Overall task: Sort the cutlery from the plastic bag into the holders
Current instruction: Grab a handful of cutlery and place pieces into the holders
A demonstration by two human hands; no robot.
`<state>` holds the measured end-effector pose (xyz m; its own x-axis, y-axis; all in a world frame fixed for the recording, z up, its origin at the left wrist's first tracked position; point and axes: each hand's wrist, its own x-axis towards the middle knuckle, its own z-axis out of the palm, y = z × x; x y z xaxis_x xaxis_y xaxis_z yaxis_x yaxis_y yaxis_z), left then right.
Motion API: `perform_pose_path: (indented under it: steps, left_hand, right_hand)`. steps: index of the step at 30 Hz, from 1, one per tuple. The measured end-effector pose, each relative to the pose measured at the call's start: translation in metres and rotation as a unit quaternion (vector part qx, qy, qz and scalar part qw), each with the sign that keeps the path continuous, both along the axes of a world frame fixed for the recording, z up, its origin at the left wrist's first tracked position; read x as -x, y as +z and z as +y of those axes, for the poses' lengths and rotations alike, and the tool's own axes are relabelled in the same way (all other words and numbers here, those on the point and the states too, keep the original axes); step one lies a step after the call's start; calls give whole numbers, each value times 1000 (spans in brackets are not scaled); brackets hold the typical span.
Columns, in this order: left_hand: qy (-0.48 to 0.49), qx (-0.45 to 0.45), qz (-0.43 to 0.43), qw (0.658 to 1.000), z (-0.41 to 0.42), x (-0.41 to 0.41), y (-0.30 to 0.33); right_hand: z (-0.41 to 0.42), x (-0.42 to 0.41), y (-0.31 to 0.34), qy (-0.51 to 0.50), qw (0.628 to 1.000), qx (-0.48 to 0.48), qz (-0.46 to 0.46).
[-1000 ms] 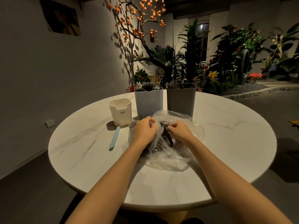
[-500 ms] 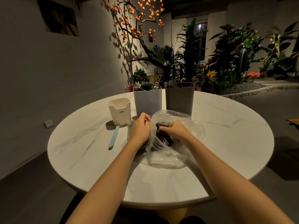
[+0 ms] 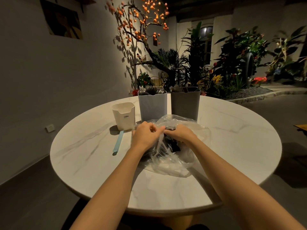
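Note:
A clear plastic bag (image 3: 172, 165) lies in the middle of the round table, with dark cutlery (image 3: 172, 146) showing through it. My left hand (image 3: 146, 135) grips the bag's film at its left side. My right hand (image 3: 181, 134) has its fingers curled into the bag's opening, on the film or the cutlery; which one I cannot tell. Behind the bag stand a light blue holder (image 3: 152, 107) full of spoons and a grey holder (image 3: 185, 103) with more cutlery. A smaller white holder (image 3: 124, 116) stands to their left.
A light blue utensil (image 3: 118, 143) lies flat on the marble table (image 3: 83, 155) in front of the white holder. Plants and a branch with orange fruit stand behind the table. The wall runs along the left.
Both hands have come closer together at the bag's mouth, and the film has bunched up between them. The holders and the blue utensil have stayed put.

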<state>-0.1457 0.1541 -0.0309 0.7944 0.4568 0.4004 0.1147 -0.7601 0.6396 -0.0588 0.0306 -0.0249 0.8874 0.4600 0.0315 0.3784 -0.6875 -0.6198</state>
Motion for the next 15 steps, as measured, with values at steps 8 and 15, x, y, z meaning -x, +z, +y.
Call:
perform_pose_path:
  steps: [8,15]
  left_hand:
    - [-65,-45,9,997,1,-1,1]
    - [-156,-7,-30,987,-8,12,7]
  right_hand:
    - [-4,-1,16,-8,997,40,60]
    - [-5,-5,15,-4,996,52,69]
